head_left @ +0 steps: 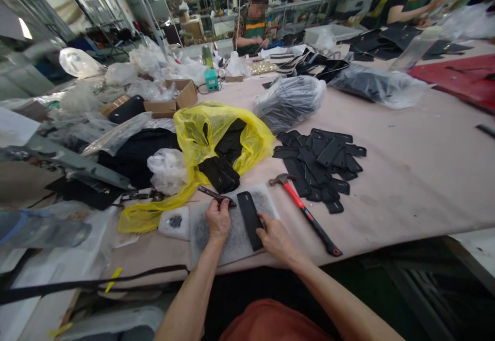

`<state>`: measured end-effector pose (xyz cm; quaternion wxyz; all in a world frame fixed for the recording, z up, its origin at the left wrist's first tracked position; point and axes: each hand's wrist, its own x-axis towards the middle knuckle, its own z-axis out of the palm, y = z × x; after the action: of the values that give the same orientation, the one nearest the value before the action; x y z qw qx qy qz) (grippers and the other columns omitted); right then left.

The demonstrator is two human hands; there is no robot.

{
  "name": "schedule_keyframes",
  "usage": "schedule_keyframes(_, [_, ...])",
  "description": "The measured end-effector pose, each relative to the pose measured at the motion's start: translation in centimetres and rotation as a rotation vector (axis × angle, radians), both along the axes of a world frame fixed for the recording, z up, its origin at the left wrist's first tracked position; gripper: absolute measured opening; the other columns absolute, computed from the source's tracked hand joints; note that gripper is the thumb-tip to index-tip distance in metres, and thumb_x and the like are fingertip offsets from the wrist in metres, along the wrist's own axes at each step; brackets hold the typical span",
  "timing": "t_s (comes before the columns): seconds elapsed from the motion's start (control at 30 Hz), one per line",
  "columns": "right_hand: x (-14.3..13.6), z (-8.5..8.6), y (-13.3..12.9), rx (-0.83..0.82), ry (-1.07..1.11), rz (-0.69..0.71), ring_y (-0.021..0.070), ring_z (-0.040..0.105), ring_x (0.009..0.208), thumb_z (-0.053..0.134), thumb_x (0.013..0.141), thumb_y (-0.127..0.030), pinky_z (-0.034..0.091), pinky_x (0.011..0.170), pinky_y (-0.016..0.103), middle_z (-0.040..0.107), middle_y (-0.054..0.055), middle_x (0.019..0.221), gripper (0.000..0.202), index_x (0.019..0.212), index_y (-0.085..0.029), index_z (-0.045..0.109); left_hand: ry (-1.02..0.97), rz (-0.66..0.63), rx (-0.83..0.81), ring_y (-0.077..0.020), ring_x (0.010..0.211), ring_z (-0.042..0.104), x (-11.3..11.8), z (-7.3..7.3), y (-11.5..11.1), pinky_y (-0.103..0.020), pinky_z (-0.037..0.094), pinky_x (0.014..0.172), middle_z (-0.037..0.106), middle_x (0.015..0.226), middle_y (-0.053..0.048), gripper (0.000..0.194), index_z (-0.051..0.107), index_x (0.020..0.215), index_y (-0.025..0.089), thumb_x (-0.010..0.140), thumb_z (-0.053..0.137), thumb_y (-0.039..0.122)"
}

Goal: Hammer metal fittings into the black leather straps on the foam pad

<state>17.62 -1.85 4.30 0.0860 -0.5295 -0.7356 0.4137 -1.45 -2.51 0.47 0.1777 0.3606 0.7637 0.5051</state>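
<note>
My left hand [218, 221] is closed around a dark metal punch [215, 195], tilted over a worn translucent cutting board [201, 232]. On the board lies a black strip-shaped piece [249, 217] with a small mark near its far end. At its right edge, my right hand [275, 238] touches it with thumb and forefinger; whether they pinch it or only press is hard to see. A claw hammer [305, 212] with a red and black handle rests just right of the board. Beyond it is a heap of similar black pieces [320, 158].
A yellow plastic bag [185, 129] holding black pieces stands behind the board. A small white block [175, 223] with dark marks sits to its left. Farther back are a clear bag [290, 98], a cardboard box [185, 96] and a seated person [253, 26]. The table's front edge is close.
</note>
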Motion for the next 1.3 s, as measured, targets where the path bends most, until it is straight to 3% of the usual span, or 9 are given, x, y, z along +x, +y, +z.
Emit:
schedule_keyframes(0.17, [-0.2,0.3,-1.3,0.032,-0.117,0.033,0.0255,0.067,0.093,0.046,0.087,-0.027,0.045,0.080,0.032,0.071,0.013,0.100,0.057,0.141,-0.012,0.042,0.043,-0.061,-0.012,-0.0205,0.079,0.067,0.1,0.5,0.0,-0.029,0.050,0.074,0.073,0.083,-0.005,0.025,0.069,0.088,0.018,0.084,0.055,0.039])
schedule_keyframes(0.33, [-0.4,0.7,-1.1,0.070,-0.184,0.106,0.0262,0.068,0.093,0.047,0.087,-0.028,0.046,0.079,0.033,0.072,0.013,0.100,0.061,0.146,-0.017,0.035,-0.007,-0.209,0.038,-0.0202,0.086,0.068,0.6,1.3,0.9,-0.030,0.051,0.082,0.074,0.091,-0.005,0.023,0.070,0.093,0.019,0.085,0.057,0.035])
schedule_keyframes(0.7, [-0.8,1.2,-0.8,0.070,-0.235,0.202,0.0295,0.069,0.089,0.047,0.089,-0.030,0.047,0.074,0.035,0.073,0.017,0.095,0.063,0.147,-0.012,0.033,-0.031,-0.347,0.028,-0.0200,0.093,0.068,0.4,1.1,2.1,-0.032,0.051,0.090,0.074,0.096,-0.005,0.022,0.070,0.094,0.019,0.083,0.057,0.033])
schedule_keyframes(1.3, [-0.7,0.8,-0.8,0.109,-0.207,0.230,0.0306,0.070,0.082,0.043,0.090,-0.028,0.049,0.072,0.036,0.072,0.018,0.089,0.062,0.147,-0.007,0.031,-0.014,-0.376,0.005,-0.0204,0.094,0.068,0.3,0.7,2.6,-0.033,0.052,0.089,0.074,0.098,-0.006,0.024,0.071,0.098,0.020,0.085,0.059,0.035])
